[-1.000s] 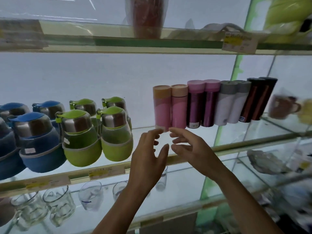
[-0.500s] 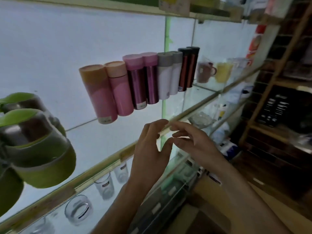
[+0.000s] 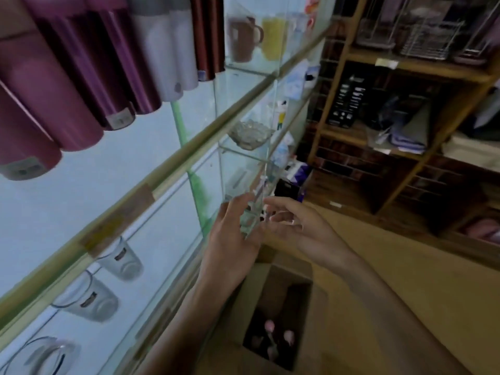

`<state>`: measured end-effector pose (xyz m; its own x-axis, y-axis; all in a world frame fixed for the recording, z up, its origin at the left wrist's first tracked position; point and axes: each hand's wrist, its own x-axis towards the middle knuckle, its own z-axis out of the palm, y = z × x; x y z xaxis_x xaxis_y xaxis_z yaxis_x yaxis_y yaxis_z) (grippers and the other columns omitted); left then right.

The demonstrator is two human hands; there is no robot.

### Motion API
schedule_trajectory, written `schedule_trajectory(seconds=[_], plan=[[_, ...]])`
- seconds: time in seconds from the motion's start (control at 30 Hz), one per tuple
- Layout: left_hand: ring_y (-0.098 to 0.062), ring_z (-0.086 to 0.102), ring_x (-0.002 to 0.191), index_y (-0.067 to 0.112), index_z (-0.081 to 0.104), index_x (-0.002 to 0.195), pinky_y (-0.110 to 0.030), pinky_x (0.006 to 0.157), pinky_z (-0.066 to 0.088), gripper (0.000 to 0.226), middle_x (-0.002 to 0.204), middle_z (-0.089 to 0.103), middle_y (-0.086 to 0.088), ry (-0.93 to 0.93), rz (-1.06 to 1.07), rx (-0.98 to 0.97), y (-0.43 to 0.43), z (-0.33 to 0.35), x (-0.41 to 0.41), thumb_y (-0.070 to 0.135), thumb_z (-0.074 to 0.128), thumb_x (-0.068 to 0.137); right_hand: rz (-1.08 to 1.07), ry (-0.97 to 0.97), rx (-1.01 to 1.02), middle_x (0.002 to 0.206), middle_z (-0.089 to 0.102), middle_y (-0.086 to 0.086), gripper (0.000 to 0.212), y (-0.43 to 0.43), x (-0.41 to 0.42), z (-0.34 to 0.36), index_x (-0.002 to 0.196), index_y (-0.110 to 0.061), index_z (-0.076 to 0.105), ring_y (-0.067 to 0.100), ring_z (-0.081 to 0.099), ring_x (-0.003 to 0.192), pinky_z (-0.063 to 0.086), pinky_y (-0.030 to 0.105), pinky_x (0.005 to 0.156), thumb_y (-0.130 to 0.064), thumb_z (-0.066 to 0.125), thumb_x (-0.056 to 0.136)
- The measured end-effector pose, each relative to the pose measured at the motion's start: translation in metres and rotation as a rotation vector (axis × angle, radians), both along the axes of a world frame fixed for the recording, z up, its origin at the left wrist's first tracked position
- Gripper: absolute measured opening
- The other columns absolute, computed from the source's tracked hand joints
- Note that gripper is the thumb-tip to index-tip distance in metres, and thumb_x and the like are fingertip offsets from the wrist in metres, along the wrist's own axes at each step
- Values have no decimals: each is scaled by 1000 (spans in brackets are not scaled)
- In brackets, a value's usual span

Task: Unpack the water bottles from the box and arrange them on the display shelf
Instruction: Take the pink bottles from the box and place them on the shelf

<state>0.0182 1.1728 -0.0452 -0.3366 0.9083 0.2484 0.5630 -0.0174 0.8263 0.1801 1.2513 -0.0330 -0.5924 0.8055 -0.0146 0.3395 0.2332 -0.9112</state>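
From my head camera: both my hands are empty, fingers loosely spread. My left hand [image 3: 232,239] and right hand [image 3: 305,231] hover side by side at centre frame, above the open box [image 3: 293,277] at bottom centre. A few pink-capped bottles [image 3: 289,335] stand deep in its dark well; how many, I cannot tell. The bottles already shelved [image 3: 67,90] line the upper left, on the display shelf [image 3: 162,169].

The risk I see is the glass panel edge [image 3: 266,169] just beside my left fingertips: a careless dip toward the box could knock it. Lifting a bottle back up, I might clip the shelf rim or jar the tumblers [image 3: 119,263] on the tier below, at lower left.

A glass bowl [image 3: 249,133] and mugs [image 3: 244,39] sit further along; a wooden rack [image 3: 405,66] fills the right.
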Motion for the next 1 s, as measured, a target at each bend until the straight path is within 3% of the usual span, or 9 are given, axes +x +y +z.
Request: schedule_trajectory(seconds=[0.13, 0.23, 0.4, 0.6, 0.77, 0.87, 1.0], plan=[[-10, 54, 121, 38, 46, 141, -35, 99, 50, 52, 137, 52, 12, -28, -64, -127, 9, -38, 13, 33, 67, 95, -40, -83, -84, 132, 59, -14, 43, 4, 18, -38, 142, -35, 56, -1, 58, 116, 51, 16, 91, -30, 67, 100], [-4, 53, 117, 39, 44, 142, -33, 96, 51, 53, 137, 52, 12, -20, -109, -206, 14, -64, 21, 35, 67, 94, -63, -135, -153, 133, 58, -22, 43, 5, 32, -67, 141, -42, 55, -6, 56, 120, 51, 25, 100, -37, 67, 100], [-9, 55, 115, 36, 47, 139, -35, 93, 55, 50, 134, 52, 10, -18, -131, -350, 23, -115, 40, 38, 68, 94, -80, -205, -267, 134, 58, -26, 46, 11, 54, -118, 141, -45, 54, -3, 55, 123, 49, 36, 109, -45, 66, 97], [2, 55, 104, 35, 48, 138, -10, 79, 47, 47, 127, 52, 15, -83, -154, -461, 29, -183, 68, 32, 67, 95, -66, -250, -393, 132, 57, -24, 43, 27, 81, -187, 139, -45, 55, -3, 54, 123, 50, 37, 107, -36, 66, 99], [20, 52, 97, 36, 47, 136, -5, 69, 49, 45, 117, 47, 20, -154, -161, -549, 36, -240, 85, 25, 66, 97, -45, -309, -468, 133, 57, -19, 44, 35, 96, -247, 141, -43, 54, -3, 54, 121, 50, 27, 101, -34, 66, 99], [8, 53, 104, 40, 45, 135, -8, 73, 48, 47, 120, 46, 23, -125, -181, -593, 38, -285, 94, 28, 67, 96, -37, -321, -506, 132, 57, -19, 44, 36, 105, -290, 141, -42, 53, -7, 53, 120, 49, 21, 98, -34, 64, 100], [4, 48, 112, 35, 40, 145, -11, 81, 45, 53, 135, 47, 14, -94, -228, -683, 34, -353, 104, 30, 64, 97, -41, -347, -551, 135, 58, -12, 46, 37, 110, -356, 143, -41, 52, 2, 56, 122, 51, 34, 105, -34, 65, 100]])
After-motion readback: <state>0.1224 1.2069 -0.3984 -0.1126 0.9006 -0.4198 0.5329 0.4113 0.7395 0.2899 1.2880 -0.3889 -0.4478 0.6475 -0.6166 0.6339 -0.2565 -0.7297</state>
